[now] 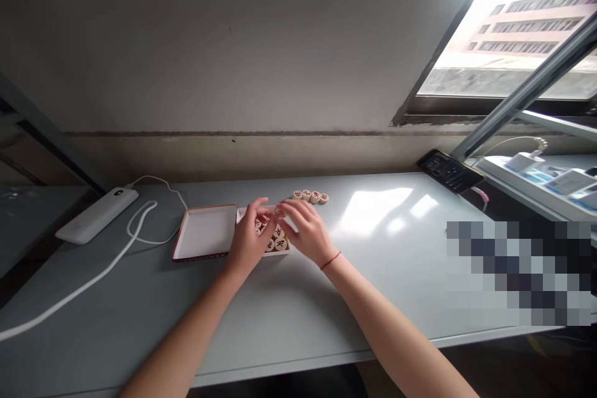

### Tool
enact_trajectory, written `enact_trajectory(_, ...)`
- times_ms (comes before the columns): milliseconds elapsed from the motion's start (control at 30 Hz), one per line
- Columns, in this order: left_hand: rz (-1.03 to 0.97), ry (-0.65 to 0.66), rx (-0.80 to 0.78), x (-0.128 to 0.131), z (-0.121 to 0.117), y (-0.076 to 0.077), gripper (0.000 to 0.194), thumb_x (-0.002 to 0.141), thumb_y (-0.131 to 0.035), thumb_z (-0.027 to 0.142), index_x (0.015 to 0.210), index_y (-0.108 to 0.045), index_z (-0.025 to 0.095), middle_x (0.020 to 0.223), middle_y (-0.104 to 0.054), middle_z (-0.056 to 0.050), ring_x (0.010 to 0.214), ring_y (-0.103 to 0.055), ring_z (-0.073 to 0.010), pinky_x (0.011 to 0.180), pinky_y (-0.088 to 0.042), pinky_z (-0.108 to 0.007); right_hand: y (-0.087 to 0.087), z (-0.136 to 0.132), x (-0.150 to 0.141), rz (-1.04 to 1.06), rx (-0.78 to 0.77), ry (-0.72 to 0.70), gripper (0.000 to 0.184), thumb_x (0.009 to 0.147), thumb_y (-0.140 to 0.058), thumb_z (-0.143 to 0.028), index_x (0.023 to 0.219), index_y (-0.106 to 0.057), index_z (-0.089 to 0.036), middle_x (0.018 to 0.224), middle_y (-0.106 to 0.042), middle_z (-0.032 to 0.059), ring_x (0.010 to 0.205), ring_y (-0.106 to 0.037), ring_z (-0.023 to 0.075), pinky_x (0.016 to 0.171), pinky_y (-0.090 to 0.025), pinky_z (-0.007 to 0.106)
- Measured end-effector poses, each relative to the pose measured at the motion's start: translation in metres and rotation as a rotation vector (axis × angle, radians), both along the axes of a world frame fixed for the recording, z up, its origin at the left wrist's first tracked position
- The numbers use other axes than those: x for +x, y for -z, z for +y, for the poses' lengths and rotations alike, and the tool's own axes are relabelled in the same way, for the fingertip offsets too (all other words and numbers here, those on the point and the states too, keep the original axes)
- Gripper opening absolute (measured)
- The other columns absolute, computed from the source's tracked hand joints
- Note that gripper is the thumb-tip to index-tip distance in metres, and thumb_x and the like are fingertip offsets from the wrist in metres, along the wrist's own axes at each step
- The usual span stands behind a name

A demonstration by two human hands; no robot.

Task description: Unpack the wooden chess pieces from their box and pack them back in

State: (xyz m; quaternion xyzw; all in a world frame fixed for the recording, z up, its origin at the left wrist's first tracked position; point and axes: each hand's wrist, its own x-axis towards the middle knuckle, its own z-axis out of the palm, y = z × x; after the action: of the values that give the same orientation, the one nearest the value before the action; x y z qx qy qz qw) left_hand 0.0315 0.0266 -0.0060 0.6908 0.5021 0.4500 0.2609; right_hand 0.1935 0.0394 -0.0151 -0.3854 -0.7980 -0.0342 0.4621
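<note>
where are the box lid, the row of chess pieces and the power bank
box lid (204,232), head view, white inner face
row of chess pieces (311,196), head view, middle of the row
power bank (97,215), head view, top face

Cream xiangqi pieces, black-and-red characters

Right hand can pass rightward above the grey desk as far as the phone. Leftward, left hand meets the box lid, then white cable and power bank. Farther: row of xiangqi pieces.
</note>
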Motion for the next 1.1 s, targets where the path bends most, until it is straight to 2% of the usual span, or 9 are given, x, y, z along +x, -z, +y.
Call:
enact_trajectory(67,0.002,-0.026,0.015,0.000,-0.001,-0.002,0.037,0.089,-0.052,0.038,0.122,-0.045,0.023,0.092,-0.066,-0.001,0.079,-0.061,-0.0145,0.076,-0.048,-0.028,0.003,0.010,0.016,0.143,-0.019,0.126,0.018,0.090,-0.050,-0.023,0.107,-0.057,-0.021,0.105,-0.067,0.0100,0.099,-0.061,0.0213,0.088,-0.049,0.038)
enact_trajectory(167,0.007,-0.039,0.008,-0.001,-0.001,-0.003,0.034,0.089,-0.050,0.035,0.121,-0.046,0.023,0.092,-0.065,-0.001,0.080,-0.060,-0.0143,0.076,-0.048,-0.027,0.015,0.026,0.052,0.376,-0.206,0.415,0.018,0.085,-0.052,-0.031,0.100,-0.057,-0.021,0.099,-0.067,0.0090,0.090,-0.063,0.0218,0.077,-0.051,0.037)
enact_trajectory(267,0.012,-0.044,0.012,-0.003,0.001,-0.002,0.031,0.089,-0.049,0.033,0.118,-0.048,0.023,0.093,-0.064,-0.001,0.083,-0.060,-0.0148,0.079,-0.048,-0.029,0.030,0.038,0.081,0.432,-0.416,0.566,0.016,0.078,-0.055,-0.034,0.088,-0.056,-0.021,0.088,-0.068,0.0063,0.085,-0.063,0.0228,0.075,-0.049,0.037)
enact_trajectory(400,0.005,-0.046,0.019,-0.004,0.003,0.000,0.029,0.089,-0.049,0.032,0.116,-0.050,0.023,0.093,-0.064,-0.002,0.081,-0.061,-0.0150,0.076,-0.048,-0.029,0.041,0.044,0.087,0.370,-0.498,0.556,0.017,0.075,-0.055,-0.035,0.088,-0.056,-0.023,0.090,-0.069,0.0047,0.087,-0.062,0.0222,0.076,-0.046,0.035)
enact_trajectory(533,0.008,-0.037,0.023,-0.005,0.003,0.000,0.027,0.088,-0.049,0.031,0.115,-0.051,0.023,0.092,-0.064,-0.002,0.081,-0.060,-0.0150,0.076,-0.048,-0.029,0.043,0.042,0.079,0.168,-0.495,0.598,0.015,0.078,-0.049,-0.032,0.087,-0.059,-0.025,0.089,-0.069,0.0031,0.087,-0.060,0.0228,0.076,-0.041,0.035)
enact_trajectory(633,0.014,-0.028,0.022,-0.005,0.003,0.000,0.026,0.089,-0.048,0.030,0.113,-0.051,0.023,0.091,-0.063,-0.001,0.080,-0.060,-0.0146,0.078,-0.048,-0.029,0.043,0.042,0.077,0.096,-0.487,0.624,0.018,0.076,-0.049,-0.027,0.090,-0.059,-0.025,0.093,-0.068,0.0034,0.090,-0.058,0.0232,0.075,-0.039,0.034)
enact_trajectory(867,0.023,-0.006,0.022,-0.004,0.003,0.002,0.022,0.089,-0.048,0.030,0.109,-0.054,0.023,0.089,-0.063,-0.001,0.079,-0.061,-0.0143,0.077,-0.049,-0.028,0.042,0.043,0.076,0.053,-0.510,0.665,0.020,0.076,-0.054,-0.036,0.093,-0.059,-0.025,0.092,-0.066,0.0039,0.091,-0.056,0.0250,0.073,-0.036,0.033)
enact_trajectory(1100,0.038,-0.009,0.014,-0.004,0.003,0.000,0.022,0.088,-0.048,0.029,0.108,-0.056,0.022,0.090,-0.064,-0.002,0.080,-0.062,-0.0150,0.079,-0.049,-0.029,0.048,0.046,0.079,0.087,-0.475,0.644,0.021,0.076,-0.046,-0.025,0.093,-0.059,-0.024,0.090,-0.067,0.0042,0.088,-0.056,0.0235,0.073,-0.037,0.033)
